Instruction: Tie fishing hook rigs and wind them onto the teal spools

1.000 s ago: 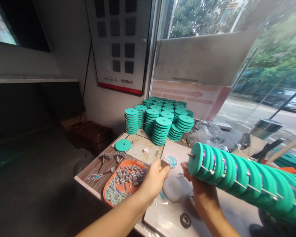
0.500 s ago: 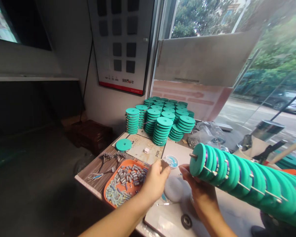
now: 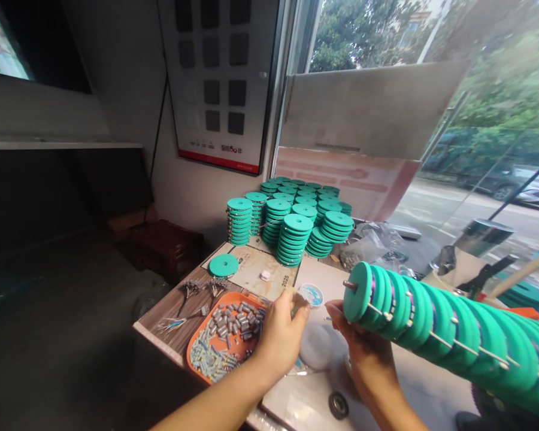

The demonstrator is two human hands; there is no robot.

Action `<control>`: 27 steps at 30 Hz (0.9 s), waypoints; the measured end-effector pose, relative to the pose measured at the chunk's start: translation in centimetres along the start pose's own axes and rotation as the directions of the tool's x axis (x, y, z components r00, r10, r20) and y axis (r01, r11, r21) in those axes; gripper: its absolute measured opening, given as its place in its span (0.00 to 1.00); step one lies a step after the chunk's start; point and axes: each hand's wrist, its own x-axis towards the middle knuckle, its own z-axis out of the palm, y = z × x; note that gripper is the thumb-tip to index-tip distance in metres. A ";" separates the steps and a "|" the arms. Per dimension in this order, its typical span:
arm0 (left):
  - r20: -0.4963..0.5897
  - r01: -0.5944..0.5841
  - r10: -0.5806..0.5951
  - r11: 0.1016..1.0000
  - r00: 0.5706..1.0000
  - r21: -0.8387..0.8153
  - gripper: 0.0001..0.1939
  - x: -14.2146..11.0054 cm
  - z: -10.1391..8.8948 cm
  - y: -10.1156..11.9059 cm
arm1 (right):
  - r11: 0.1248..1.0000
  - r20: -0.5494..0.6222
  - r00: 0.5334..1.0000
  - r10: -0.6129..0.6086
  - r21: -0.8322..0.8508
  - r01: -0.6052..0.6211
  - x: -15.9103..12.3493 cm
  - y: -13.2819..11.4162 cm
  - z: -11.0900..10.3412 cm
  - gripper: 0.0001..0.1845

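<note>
My left hand (image 3: 284, 328) is closed in a pinch beside a small round white dish (image 3: 311, 295) with blue bits in it. Whatever sits between its fingertips is too small to name. Under the near end of a long row of green foam line winders (image 3: 399, 305) on a metal rod, my right hand (image 3: 363, 347) has its fingers drawn together. A tiny thin piece shows at those fingertips, but I cannot make it out. Left of my left hand lies an orange tray (image 3: 189, 353) of grey cylinders and small pale-blue and yellow tubes.
Stacks of green winders (image 3: 294, 236) stand at the back of the table, with a single winder (image 3: 223, 265) nearer the left edge. Wire bundles (image 3: 191, 289) lie by the tray. A dark ring (image 3: 338, 405) rests in front. At right stands a metal cup (image 3: 484, 236).
The view has shifted slightly. Both hands keep nearly the same places and closed poses; the left fingers have moved only a little.
</note>
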 end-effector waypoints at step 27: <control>0.183 0.287 -0.240 0.907 0.953 -0.308 0.09 0.7 0.3 0.9 | 0.996 -0.012 0.997 0.073 0.054 -0.072 0.1 -1.4 0.6 0.19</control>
